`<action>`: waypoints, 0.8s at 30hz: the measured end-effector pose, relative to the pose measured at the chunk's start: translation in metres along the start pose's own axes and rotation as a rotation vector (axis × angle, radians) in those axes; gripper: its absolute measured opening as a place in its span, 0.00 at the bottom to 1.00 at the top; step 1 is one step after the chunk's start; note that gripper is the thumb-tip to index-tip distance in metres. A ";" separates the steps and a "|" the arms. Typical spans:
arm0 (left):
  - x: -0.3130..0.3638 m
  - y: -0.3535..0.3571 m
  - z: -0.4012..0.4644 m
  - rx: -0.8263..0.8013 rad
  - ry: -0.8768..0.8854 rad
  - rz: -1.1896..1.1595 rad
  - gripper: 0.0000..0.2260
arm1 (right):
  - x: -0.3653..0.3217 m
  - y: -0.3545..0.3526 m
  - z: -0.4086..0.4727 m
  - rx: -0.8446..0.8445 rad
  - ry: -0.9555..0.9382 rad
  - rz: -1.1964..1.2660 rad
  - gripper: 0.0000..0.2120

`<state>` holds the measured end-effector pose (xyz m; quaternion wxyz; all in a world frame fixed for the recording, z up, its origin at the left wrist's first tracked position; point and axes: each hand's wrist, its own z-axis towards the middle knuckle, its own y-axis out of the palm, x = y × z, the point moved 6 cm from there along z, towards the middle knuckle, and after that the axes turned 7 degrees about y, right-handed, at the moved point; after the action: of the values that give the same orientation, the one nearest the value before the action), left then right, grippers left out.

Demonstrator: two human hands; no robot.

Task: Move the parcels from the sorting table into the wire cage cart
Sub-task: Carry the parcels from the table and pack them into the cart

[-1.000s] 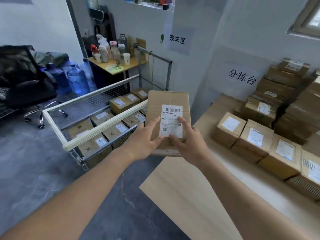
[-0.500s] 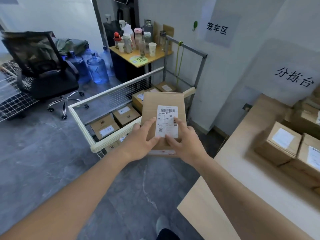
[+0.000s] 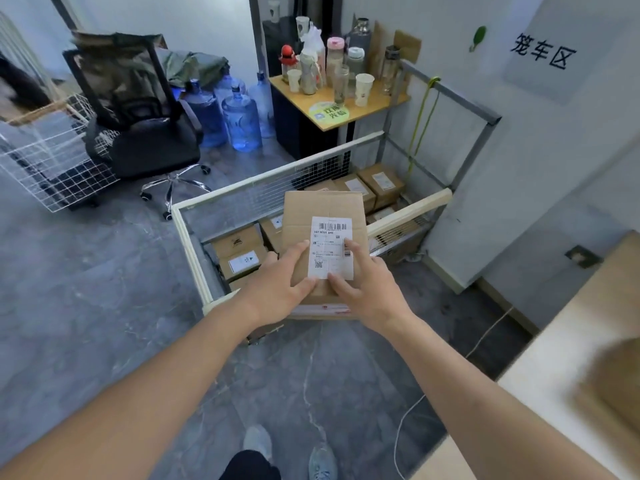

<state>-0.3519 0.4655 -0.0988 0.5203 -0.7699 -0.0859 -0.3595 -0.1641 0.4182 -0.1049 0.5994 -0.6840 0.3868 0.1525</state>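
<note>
A brown cardboard parcel (image 3: 322,213) with a white shipping label is held flat in front of me. My left hand (image 3: 280,284) grips its near left edge, thumb on top beside the label. My right hand (image 3: 363,289) grips the near right edge, fingers on the label. The parcel hangs over the near rim of the wire cage cart (image 3: 188,237), which has a cream frame and mesh walls. Several labelled parcels (image 3: 242,258) lie inside the cart. A corner of the sorting table (image 3: 554,348) shows at the right, with one blurred parcel (image 3: 613,386) on it.
A black office chair (image 3: 145,133) and a white wire basket (image 3: 52,157) stand at the left. Blue water jugs (image 3: 240,119) sit behind the cart. A small yellow table (image 3: 346,112) with bottles and cups stands at the back. A white cable (image 3: 408,410) runs along the grey floor.
I have turned left, away from the sorting table. The parcel in both hands has moved from beside the table to above the cart's near rim.
</note>
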 end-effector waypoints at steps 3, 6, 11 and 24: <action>-0.016 -0.013 0.030 -0.003 -0.017 -0.012 0.32 | -0.012 0.009 0.035 -0.009 -0.003 -0.012 0.35; -0.037 -0.027 0.063 -0.020 -0.015 -0.032 0.32 | -0.025 0.021 0.072 -0.019 0.012 -0.023 0.35; -0.081 -0.054 0.125 -0.069 0.003 -0.062 0.32 | -0.049 0.049 0.134 -0.002 0.072 -0.025 0.35; -0.165 -0.097 0.263 -0.168 -0.044 -0.057 0.32 | -0.077 0.100 0.280 -0.047 0.139 0.018 0.37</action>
<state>-0.3991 0.7754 -0.1856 0.4414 -0.8157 -0.0885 -0.3631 -0.2148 0.7090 -0.1888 0.5537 -0.7033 0.4298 0.1189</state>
